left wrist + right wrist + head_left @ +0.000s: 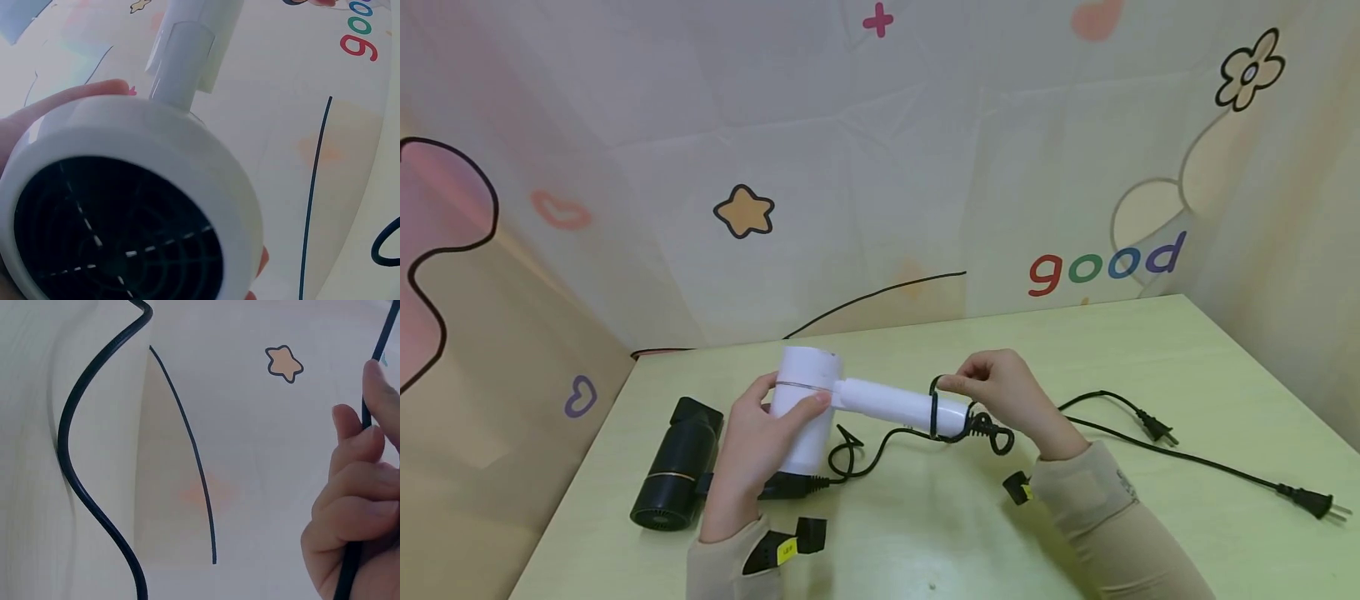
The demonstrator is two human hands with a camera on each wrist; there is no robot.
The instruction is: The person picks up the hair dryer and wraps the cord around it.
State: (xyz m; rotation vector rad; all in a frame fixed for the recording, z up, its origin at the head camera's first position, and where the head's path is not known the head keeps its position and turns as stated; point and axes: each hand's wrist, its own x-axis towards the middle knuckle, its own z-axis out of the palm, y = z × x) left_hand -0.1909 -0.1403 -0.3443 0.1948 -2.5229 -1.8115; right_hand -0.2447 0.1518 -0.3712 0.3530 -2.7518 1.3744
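A white hair dryer [805,368] is held up by my left hand [752,450], whose fingers and thumb grip its barrel. Its handle [880,400] points right, with a loop of black power cord [934,412] round it near the end. My right hand [1009,387] pinches this cord between thumb and fingertip, just above the handle's tip. In the right wrist view the cord [352,569] runs through the right hand's curled fingers. The left wrist view looks onto the dryer's dark round grille [119,219].
A black hair dryer [672,475] lies at the left, its handle partly hidden behind my left wrist. Its cord [850,454] trails across the table [955,533]. Two black plugs [1156,427] lie at the right. A printed curtain [880,167] hangs behind.
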